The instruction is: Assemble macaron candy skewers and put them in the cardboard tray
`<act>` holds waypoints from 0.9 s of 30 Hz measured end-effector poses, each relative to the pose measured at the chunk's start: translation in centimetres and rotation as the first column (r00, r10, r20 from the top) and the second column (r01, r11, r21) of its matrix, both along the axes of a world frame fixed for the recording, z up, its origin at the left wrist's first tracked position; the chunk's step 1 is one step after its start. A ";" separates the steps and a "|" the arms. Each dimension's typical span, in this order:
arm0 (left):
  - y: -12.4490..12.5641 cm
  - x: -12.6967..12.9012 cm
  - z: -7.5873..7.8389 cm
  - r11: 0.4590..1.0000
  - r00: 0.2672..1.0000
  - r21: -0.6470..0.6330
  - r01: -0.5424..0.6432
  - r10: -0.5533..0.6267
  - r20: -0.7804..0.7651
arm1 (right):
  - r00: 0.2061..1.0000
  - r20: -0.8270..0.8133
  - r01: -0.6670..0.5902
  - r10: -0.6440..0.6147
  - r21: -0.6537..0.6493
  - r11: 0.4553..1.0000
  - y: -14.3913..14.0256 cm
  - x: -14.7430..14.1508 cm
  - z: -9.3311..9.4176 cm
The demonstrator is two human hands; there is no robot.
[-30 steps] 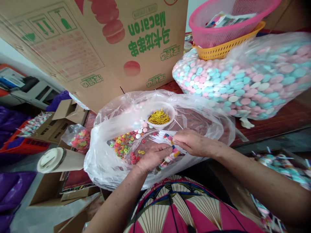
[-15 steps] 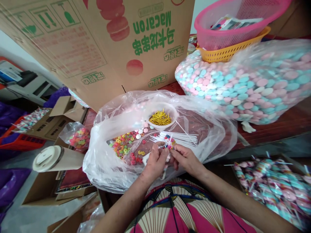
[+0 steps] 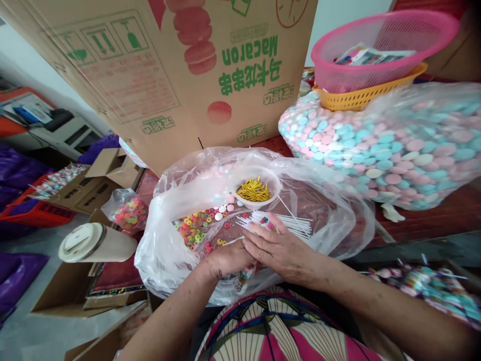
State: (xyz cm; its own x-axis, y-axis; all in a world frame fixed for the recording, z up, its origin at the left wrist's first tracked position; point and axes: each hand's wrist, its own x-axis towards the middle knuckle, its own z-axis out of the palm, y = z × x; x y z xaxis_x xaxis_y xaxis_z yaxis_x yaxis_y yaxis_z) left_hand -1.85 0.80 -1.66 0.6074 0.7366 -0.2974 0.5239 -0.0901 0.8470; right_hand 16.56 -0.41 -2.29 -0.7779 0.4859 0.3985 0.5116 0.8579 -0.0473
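Observation:
My left hand point(image 3: 231, 258) is closed, palm down, in front of the plastic sheeting. Under its fingers shows part of a wrapped candy skewer point(image 3: 244, 277) in clear printed film; most of it is hidden. My right hand point(image 3: 287, 250) lies with stretched fingers against the left hand's knuckles. Just beyond the fingers lie white sticks point(image 3: 296, 224) and a piece of printed wrapper point(image 3: 271, 225). A white bowl point(image 3: 259, 204) of gold twist ties point(image 3: 253, 190) stands behind them. Ring-shaped candies point(image 3: 193, 228) and round pink and white candies point(image 3: 219, 216) lie to the left.
Clear plastic sheeting point(image 3: 161, 250) surrounds the candies. A large Macaron carton point(image 3: 195, 110) stands behind. On the right are a bag of pastel candies point(image 3: 383, 150), a pink basket point(image 3: 319, 67) on a yellow one point(image 3: 338, 100), and wrapped skewers point(image 3: 424, 286). A lidded cup point(image 3: 108, 244) stands left.
Half a second ago both hands pinched the wrapped piece at its top. Now the left has closed over it and the right has stretched its fingers across the left. The view has shifted slightly.

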 end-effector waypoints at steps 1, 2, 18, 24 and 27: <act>0.1 0.0 0.1 0.998 0.998 -0.041 0.058 -0.057 0.014 | 0.996 0.056 -0.077 0.077 0.001 0.997 0.1 0.2 0.2; 0.2 0.0 0.2 0.988 0.992 -0.095 0.123 -0.121 0.029 | 0.988 0.103 -0.115 0.116 -0.012 0.993 0.2 0.3 0.2; -2.0 -2.4 -2.1 0.711 0.801 0.371 -0.597 0.504 0.323 | 0.937 0.120 0.300 -0.328 -0.758 0.579 11.1 -1.9 3.4; -2.0 -2.4 -2.0 0.457 0.368 -0.335 -0.824 0.881 0.299 | 0.862 0.314 0.500 -0.398 -0.659 0.562 17.2 -4.8 -0.3; -2.1 -2.8 -1.3 0.409 0.292 -0.464 -0.786 0.907 0.304 | 0.850 0.335 0.520 -0.407 -0.662 0.540 17.7 -4.2 -1.2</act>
